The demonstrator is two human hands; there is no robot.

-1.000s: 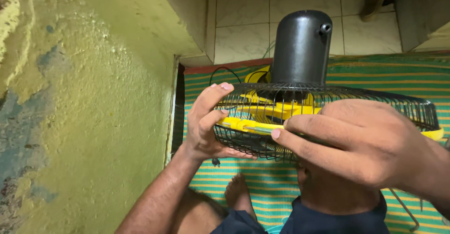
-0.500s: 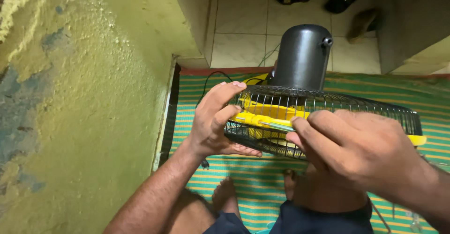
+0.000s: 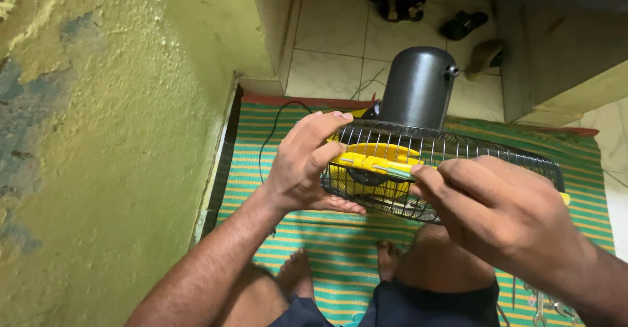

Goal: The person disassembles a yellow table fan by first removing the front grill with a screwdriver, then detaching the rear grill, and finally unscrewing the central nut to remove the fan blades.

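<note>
The fan guard (image 3: 451, 160) was gripped at its rim by the left hand (image 3: 304, 163), while a screwdriver (image 3: 392, 172) was pinched in the right hand (image 3: 504, 212).

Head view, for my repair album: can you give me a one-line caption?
Left hand grips a fan's wire guard while the right hand puts a screwdriver to its yellow rim.

Green-and-yellow striped mat (image 3: 340, 235) covers the floor, red trim on its far edge. Rough yellow-green wall (image 3: 111, 137) on the left. Pale floor tiles (image 3: 327, 39) beyond the mat; dark sandals (image 3: 399, 5) there. Metal wrenches (image 3: 543, 304) on the mat, lower right.
</note>
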